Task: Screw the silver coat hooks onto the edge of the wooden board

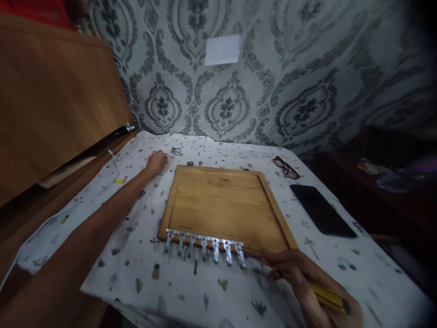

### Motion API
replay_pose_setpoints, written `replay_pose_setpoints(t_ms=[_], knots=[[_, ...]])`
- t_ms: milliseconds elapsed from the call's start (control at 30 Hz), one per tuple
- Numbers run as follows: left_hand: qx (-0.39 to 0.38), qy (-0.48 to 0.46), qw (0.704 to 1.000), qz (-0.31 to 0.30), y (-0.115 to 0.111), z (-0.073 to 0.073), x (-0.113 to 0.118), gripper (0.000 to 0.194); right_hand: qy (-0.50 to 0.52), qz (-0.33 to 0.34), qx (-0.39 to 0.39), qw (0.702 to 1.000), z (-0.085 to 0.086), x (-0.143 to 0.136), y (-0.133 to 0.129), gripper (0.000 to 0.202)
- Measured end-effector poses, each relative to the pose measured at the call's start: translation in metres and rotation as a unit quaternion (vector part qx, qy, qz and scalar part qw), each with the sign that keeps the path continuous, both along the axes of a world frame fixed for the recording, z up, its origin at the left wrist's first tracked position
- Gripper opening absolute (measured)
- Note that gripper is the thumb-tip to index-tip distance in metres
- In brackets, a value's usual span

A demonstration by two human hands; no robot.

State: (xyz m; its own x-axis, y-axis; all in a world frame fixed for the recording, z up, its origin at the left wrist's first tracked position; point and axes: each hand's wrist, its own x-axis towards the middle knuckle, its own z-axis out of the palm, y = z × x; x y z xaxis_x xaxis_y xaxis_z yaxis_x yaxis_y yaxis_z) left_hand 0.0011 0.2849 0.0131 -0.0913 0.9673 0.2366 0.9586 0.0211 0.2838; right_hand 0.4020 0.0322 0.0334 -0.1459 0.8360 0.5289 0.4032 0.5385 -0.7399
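Note:
A wooden board with a raised frame [221, 196] lies flat on the patterned white cloth. Along its near edge sits a metal strip with several hooks [215, 248], the hooks pointing toward me. My right hand [307, 282] is closed around a yellow and black screwdriver [329, 298] by the board's near right corner; the tip is blurred. Reaching to the far left of the board, my left hand [157, 162] rests on the cloth with curled fingers, and what they hold, if anything, is hidden. Just beyond it are small metal pieces [176, 151].
On the right lie a black phone [322, 210] and dark-framed glasses [286, 167]. A wooden cabinet [61, 100] stands at the left, with a white cable [37, 234] below it. A small yellow item [119, 181] lies by my left forearm. Patterned wallpaper [225, 105] rises behind.

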Motion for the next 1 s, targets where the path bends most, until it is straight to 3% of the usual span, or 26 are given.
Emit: replay_pose_setpoints(t_ms=[233,367,533,733,833,1000], knots=[[-0.011,-0.061,0.998,0.015,-0.008,0.010,0.000,0.037,0.037,-0.001,-0.030,0.999,-0.009,-0.001,-0.003,0.027],[0.012,-0.117,0.993,-0.014,-0.022,0.019,0.017,0.032,0.060,0.010,-0.029,0.998,-0.011,-0.002,-0.003,0.026],[-0.017,-0.198,0.966,-0.163,-0.064,0.031,0.076,0.010,0.066,0.023,-0.027,0.997,-0.011,-0.002,-0.003,0.024],[-0.169,-0.235,0.880,-0.376,-0.128,0.036,0.156,0.014,0.067,0.022,-0.033,0.997,-0.010,-0.001,-0.004,0.022],[-0.210,-0.232,0.850,-0.423,-0.141,0.036,0.176,0.012,0.066,0.025,-0.031,0.997,-0.011,0.001,-0.005,0.021],[-0.239,-0.229,0.831,-0.447,-0.145,0.037,0.186,0.011,0.065,0.027,-0.031,0.997,-0.011,0.002,-0.005,0.019]])
